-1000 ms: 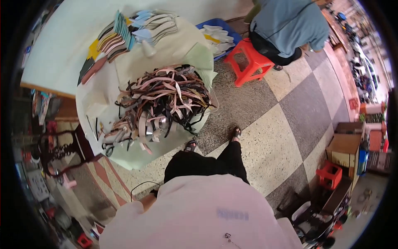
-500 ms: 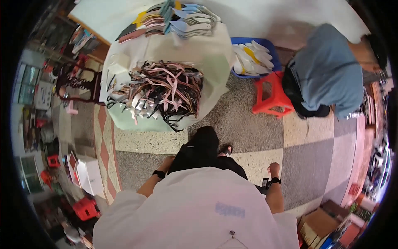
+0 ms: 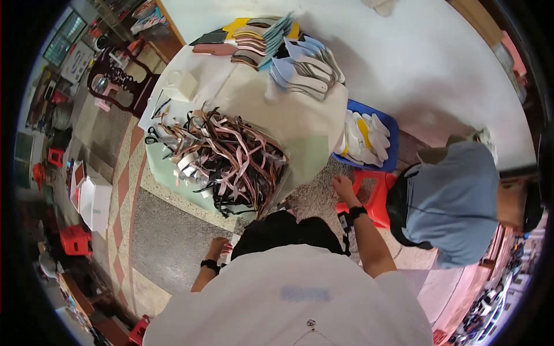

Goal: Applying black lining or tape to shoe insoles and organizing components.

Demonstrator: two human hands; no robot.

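Note:
My left hand (image 3: 217,248) hangs by my left thigh above the floor, fingers loosely curled, with nothing visible in it. On the other side my right hand (image 3: 344,189) is raised forward beside the red plastic stool (image 3: 378,215), its fingers also curled and nothing seen in them. Ahead, a round table (image 3: 311,130) with a pale cover bears a tangled heap of pink, brown and black strips (image 3: 242,153). Stacked insole-shaped pieces (image 3: 297,78) in blue, grey, brown and yellow lie at its far side. Neither hand touches the heap or the stacks.
Right of the table, a blue basket (image 3: 394,138) holds white and yellow insole-shaped pieces. A person in a blue-grey top (image 3: 453,199) sits close on my right. Black scissors (image 3: 151,136) and a white box (image 3: 182,85) lie on the table's left. A dark carved chair (image 3: 124,83) stands beyond.
I have come closer to the table, and the view has turned. My right hand has swung forward and up toward the stool; my left hand now hangs farther out from my thigh.

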